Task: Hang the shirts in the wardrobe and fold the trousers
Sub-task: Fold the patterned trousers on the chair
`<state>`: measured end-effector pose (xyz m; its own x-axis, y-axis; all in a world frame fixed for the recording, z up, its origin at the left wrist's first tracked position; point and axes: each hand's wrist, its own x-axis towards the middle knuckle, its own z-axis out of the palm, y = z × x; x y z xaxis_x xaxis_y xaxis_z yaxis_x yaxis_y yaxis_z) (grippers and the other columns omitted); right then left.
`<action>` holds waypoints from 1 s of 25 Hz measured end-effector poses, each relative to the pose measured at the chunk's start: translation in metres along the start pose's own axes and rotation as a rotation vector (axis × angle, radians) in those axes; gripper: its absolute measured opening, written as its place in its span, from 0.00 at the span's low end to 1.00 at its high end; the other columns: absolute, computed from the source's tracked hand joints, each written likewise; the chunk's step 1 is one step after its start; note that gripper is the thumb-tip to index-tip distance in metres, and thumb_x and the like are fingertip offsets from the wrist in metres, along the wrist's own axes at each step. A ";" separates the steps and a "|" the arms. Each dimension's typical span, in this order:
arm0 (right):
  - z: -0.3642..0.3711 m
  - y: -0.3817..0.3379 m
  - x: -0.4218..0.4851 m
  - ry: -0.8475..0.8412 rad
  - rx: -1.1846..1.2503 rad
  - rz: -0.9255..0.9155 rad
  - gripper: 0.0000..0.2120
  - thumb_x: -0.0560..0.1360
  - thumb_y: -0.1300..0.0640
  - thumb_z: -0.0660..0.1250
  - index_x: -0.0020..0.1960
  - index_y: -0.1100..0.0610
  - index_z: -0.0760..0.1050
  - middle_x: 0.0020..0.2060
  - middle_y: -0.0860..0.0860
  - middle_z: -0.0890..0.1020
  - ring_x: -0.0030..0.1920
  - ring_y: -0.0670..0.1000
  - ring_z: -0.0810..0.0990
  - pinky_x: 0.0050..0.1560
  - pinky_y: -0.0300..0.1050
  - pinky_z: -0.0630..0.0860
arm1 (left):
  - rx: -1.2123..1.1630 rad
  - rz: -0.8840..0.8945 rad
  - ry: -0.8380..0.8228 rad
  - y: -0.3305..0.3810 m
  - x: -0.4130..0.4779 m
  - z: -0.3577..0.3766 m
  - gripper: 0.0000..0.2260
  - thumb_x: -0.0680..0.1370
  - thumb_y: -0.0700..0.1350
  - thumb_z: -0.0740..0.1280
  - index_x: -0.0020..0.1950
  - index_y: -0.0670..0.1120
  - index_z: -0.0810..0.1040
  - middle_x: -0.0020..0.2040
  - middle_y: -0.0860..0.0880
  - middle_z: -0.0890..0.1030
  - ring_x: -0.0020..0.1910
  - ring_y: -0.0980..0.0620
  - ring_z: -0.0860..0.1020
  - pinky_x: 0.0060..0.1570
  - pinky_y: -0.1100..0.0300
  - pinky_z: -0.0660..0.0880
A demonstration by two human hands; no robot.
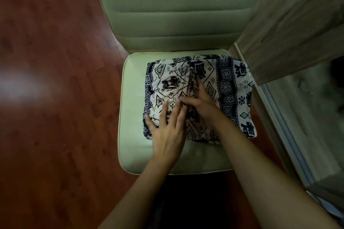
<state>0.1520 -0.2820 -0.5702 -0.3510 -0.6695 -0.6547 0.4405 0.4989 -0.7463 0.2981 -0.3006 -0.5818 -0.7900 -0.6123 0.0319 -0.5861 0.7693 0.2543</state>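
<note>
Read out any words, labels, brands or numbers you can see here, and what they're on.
None: no text is readable.
The folded trousers on the chair seat carry only elephant and diamond prints, and no label or tag shows.

Your only view comes from your head camera, looking steeply down from close above the chair seat (134, 154), which fills the middle of the frame. The backrest (167, 15) lies beyond it, wooden floor (55, 98) to its left.
</note>
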 end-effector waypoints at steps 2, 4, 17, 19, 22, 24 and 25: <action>0.004 -0.007 0.002 -0.031 -0.074 -0.008 0.41 0.72 0.51 0.69 0.71 0.32 0.44 0.76 0.52 0.56 0.73 0.58 0.59 0.70 0.65 0.56 | -0.122 -0.135 0.101 -0.008 0.000 -0.004 0.32 0.64 0.45 0.76 0.63 0.48 0.64 0.71 0.42 0.63 0.65 0.44 0.67 0.56 0.39 0.67; 0.003 -0.016 0.003 -0.012 -0.100 -0.045 0.36 0.78 0.57 0.60 0.72 0.35 0.41 0.77 0.50 0.48 0.75 0.56 0.52 0.72 0.63 0.52 | -0.171 -0.249 0.094 -0.017 0.002 -0.007 0.38 0.60 0.42 0.77 0.64 0.47 0.63 0.71 0.40 0.64 0.65 0.42 0.70 0.55 0.42 0.67; -0.012 0.032 -0.004 0.105 -0.914 -0.169 0.39 0.77 0.51 0.63 0.75 0.40 0.39 0.75 0.51 0.36 0.75 0.56 0.43 0.70 0.63 0.49 | -0.315 -0.240 -0.198 -0.053 -0.028 0.025 0.37 0.68 0.42 0.64 0.75 0.54 0.57 0.77 0.41 0.51 0.73 0.39 0.58 0.67 0.46 0.64; -0.010 0.041 -0.004 0.245 -1.243 -0.249 0.35 0.79 0.48 0.57 0.75 0.44 0.36 0.75 0.53 0.33 0.74 0.55 0.37 0.71 0.61 0.39 | -0.273 -0.210 -0.230 -0.052 -0.026 0.019 0.30 0.73 0.54 0.57 0.76 0.52 0.58 0.77 0.39 0.50 0.74 0.40 0.55 0.69 0.46 0.57; -0.008 0.051 -0.012 0.253 -1.502 -0.406 0.31 0.79 0.50 0.58 0.75 0.48 0.45 0.75 0.52 0.43 0.75 0.55 0.42 0.70 0.58 0.29 | -0.378 -0.337 -0.276 -0.044 -0.014 0.005 0.26 0.78 0.61 0.47 0.72 0.52 0.67 0.77 0.41 0.52 0.74 0.44 0.56 0.70 0.51 0.54; -0.008 0.055 -0.017 0.192 -1.542 -0.409 0.27 0.79 0.44 0.50 0.74 0.49 0.45 0.75 0.50 0.45 0.75 0.55 0.46 0.70 0.58 0.29 | -0.537 -0.526 -0.232 -0.042 0.004 0.000 0.21 0.79 0.56 0.54 0.67 0.49 0.73 0.73 0.39 0.61 0.70 0.43 0.61 0.69 0.53 0.58; -0.008 0.056 -0.019 0.157 -1.527 -0.370 0.28 0.78 0.40 0.43 0.74 0.48 0.40 0.74 0.50 0.40 0.75 0.53 0.41 0.70 0.57 0.29 | -0.581 -0.607 -0.192 -0.041 0.013 -0.002 0.19 0.77 0.53 0.61 0.66 0.47 0.72 0.68 0.39 0.67 0.66 0.43 0.66 0.67 0.52 0.63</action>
<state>0.1764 -0.2369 -0.6002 -0.3672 -0.8621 -0.3491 -0.8660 0.4538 -0.2097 0.3121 -0.3409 -0.5896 -0.4177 -0.8053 -0.4206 -0.7728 0.0715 0.6306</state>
